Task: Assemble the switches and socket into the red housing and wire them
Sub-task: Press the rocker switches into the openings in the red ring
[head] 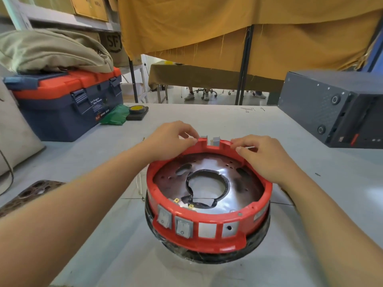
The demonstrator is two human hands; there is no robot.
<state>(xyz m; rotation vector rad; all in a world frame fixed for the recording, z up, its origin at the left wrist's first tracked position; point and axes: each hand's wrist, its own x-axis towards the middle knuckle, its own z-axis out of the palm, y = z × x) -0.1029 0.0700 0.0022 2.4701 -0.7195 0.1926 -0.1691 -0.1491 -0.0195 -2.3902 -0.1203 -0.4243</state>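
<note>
Head view shows the red housing (209,195) on the desk (290,255) before me, my left hand (167,139) in a narrow grip pinching its far rim beside a grey part (216,140) seated in a notch, my right hand (263,156) curled on the rim, pinching something small I cannot identify. On the near wall, two grey switches (175,222) sit in the left openings. The two openings (217,228) to their right look unfilled and I see no wires, so I judge the work under half done.

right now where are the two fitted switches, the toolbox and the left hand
fitted switches (174,222), head view, between the two grey rockers on the housing's near wall
toolbox (62,112), head view, blue front face
left hand (169,140), head view, back of hand
</note>
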